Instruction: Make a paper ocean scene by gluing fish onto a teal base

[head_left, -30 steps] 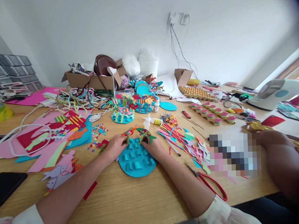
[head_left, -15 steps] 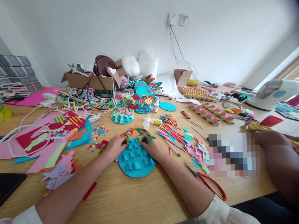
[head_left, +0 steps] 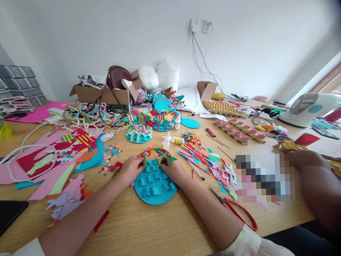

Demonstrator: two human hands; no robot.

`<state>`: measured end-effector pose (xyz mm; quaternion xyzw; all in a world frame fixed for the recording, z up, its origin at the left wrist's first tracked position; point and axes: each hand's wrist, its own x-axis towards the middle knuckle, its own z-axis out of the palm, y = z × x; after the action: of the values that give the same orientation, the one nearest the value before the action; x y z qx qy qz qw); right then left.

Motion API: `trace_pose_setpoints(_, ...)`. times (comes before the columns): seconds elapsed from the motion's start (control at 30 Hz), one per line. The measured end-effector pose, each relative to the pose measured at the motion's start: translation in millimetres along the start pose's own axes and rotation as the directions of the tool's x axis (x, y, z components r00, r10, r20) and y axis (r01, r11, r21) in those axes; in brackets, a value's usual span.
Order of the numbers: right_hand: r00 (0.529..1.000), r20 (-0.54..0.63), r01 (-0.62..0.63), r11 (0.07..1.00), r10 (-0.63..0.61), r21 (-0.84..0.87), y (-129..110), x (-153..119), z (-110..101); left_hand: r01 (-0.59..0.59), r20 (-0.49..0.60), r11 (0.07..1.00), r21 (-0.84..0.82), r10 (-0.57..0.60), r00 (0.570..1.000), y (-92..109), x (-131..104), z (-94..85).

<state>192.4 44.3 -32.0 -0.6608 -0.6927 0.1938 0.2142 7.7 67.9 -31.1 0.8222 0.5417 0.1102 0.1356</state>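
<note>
A round blue paper disc [head_left: 156, 197] with rows of curled paper loops lies flat on the table before me. At its far left edge, my left hand [head_left: 130, 171] pinches the green strip beneath a small orange-red paper fish [head_left: 145, 152]. My right hand [head_left: 172, 170] is closed at the far right edge, on the strip under a green spotted paper fish [head_left: 164, 155]. Both fish stand upright side by side above the disc's far rim. My fingertips are partly hidden behind the loops and the fish.
Glue bottles [head_left: 165, 142] stand behind the disc, near fish-decorated discs [head_left: 139, 134]. Red-handled scissors [head_left: 240, 213] lie beside my right forearm. Paper strips [head_left: 192, 155] and scraps spread rightward; cut-out fish [head_left: 67, 202] lie left. Another person's arm [head_left: 314, 175] rests at the right.
The view has shifted slightly. Both hands stay at the disc's far edge, holding the fish in nearly the same place.
</note>
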Motion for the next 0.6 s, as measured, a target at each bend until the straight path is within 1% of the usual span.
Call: trace_pose_setpoints(0.6, 0.999, -0.017, 0.029, 0.999, -0.029, 0.012, 2.3, 0.8, 2.3, -0.005, -0.007, 1.000, -0.020, 0.005, 1.000, 0.6, 0.6, 0.3)
